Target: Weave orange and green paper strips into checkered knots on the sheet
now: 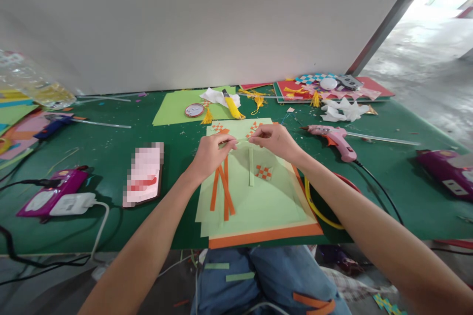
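Note:
Between my left hand and my right hand a pale green paper strip is stretched, its ends pinched in the fingertips. Both hands hover over stacked light green paper sheets. Below them lies another green paper strip, upright in the view, beside a small orange-and-green woven checkered piece. Several orange paper strips cross one another under my left hand. More woven pieces sit at the sheets' far edge, partly behind my right hand.
A pink glue gun lies to the right, a phone to the left. Purple power strips stand at both sides. A yellow utility knife, tassels and a round tin lie near the wall.

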Motion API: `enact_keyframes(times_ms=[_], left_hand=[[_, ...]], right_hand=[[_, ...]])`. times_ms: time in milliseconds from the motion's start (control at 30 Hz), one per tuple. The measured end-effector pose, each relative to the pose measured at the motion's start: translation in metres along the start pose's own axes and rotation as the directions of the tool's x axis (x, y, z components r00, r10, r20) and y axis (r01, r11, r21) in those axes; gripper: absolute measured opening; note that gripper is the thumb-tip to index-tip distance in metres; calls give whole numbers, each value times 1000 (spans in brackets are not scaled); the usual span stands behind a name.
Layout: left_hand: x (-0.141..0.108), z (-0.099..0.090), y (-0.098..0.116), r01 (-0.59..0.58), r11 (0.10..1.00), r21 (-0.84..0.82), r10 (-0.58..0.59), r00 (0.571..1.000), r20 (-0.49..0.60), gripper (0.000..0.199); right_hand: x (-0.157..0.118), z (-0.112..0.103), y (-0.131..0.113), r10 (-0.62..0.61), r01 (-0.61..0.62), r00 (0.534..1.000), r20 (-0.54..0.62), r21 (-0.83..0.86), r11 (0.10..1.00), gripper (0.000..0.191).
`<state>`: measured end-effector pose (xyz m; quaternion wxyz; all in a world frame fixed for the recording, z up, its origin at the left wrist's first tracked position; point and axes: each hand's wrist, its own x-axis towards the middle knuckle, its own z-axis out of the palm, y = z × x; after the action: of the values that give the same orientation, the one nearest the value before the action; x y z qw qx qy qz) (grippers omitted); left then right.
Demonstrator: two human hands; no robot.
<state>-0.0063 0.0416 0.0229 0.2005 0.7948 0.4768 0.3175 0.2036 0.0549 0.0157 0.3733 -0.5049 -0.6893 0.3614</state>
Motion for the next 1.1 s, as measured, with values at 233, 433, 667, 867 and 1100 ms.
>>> enact_keyframes(times_ms=[233,433,667,867,1100], left_hand=[[0,0,-1,1,1000,15,-1,1000,-18,28],[0,1,-1,10,999,35,-10,1000,-8,26],[-1,1,0,19,999,51,-18,1000,-10,28],[0,0,-1,8,999,35,-7,1000,-23,26],[0,1,-2,19,998,57,-18,1000,-24,27]], right_hand=[[1,0,1,24,-24,999,-24,-22,999,19],[1,0,1,32,-34,999,-40,-51,998,18],[-1,0,0,60,-63,997,-41,-68,996,18],[1,-1,3,53,-56,997,-52,-45,997,18],[1,-2,3,45,-49,997,-61,-74,996,20]])
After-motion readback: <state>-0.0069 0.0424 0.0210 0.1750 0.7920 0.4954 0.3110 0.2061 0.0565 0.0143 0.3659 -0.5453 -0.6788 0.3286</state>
